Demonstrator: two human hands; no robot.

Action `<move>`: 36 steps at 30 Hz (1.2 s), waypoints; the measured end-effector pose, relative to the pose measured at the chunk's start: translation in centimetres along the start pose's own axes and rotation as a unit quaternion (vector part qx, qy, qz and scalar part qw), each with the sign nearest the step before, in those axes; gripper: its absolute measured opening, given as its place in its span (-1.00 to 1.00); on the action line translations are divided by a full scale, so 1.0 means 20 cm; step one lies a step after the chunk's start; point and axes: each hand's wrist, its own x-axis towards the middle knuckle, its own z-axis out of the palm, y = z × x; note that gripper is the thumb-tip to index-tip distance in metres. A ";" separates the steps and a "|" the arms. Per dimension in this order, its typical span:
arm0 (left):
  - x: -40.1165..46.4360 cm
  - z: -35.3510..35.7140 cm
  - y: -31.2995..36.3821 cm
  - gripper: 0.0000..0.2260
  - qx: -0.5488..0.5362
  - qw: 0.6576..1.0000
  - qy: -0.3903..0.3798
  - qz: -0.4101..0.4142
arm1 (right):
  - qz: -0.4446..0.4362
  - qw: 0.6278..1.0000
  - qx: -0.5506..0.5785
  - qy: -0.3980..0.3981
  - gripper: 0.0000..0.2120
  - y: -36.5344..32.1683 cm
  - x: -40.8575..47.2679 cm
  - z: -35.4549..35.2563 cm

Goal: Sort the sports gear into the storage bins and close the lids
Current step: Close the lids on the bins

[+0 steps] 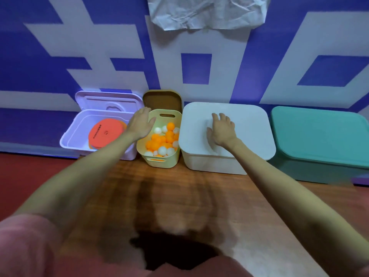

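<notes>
Head view: 4 bins stand in a row against the wall. The right hand [221, 131] lies flat, fingers spread, pressing the white bin's lid [247, 124], holding nothing. The left hand [140, 123] hovers open and empty over the near-left rim of the yellow bin [159, 163] of balls [159, 141]. Its tan lid [162, 100] stands upright just behind the fingers (leaning on the wall), so the left hand is nearer; likely reach is forward and up. The white bin at far left [75, 136] holds orange discs [105, 132], lid raised
</notes>
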 end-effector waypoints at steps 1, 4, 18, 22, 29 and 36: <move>0.01 -0.04 -0.05 -0.60 -0.007 1.000 0.014 -0.010 | -0.011 1.000 0.000 0.003 -0.48 -0.06 0.02 -0.02; 0.06 -0.15 -0.19 -0.64 -0.018 0.999 0.034 -0.024 | -0.043 0.999 -0.005 0.010 -0.47 -0.24 0.10 -0.04; 0.53 -0.29 -0.49 -0.65 -0.051 0.995 0.001 0.081 | -0.008 0.994 -0.052 0.097 -0.68 -0.77 0.66 0.07; 0.60 -0.23 -0.51 -0.74 -0.042 0.992 0.000 0.123 | 0.013 0.990 -0.079 0.114 -0.76 -0.79 0.72 0.13; 0.66 -0.10 -0.44 -0.82 -0.022 0.985 -0.006 0.170 | 0.014 0.981 -0.141 0.132 -0.83 -0.80 0.80 0.13; 0.65 -0.18 -0.40 -0.81 -0.062 0.972 0.075 0.213 | -0.002 0.965 -0.122 0.232 -0.84 -0.77 0.72 0.00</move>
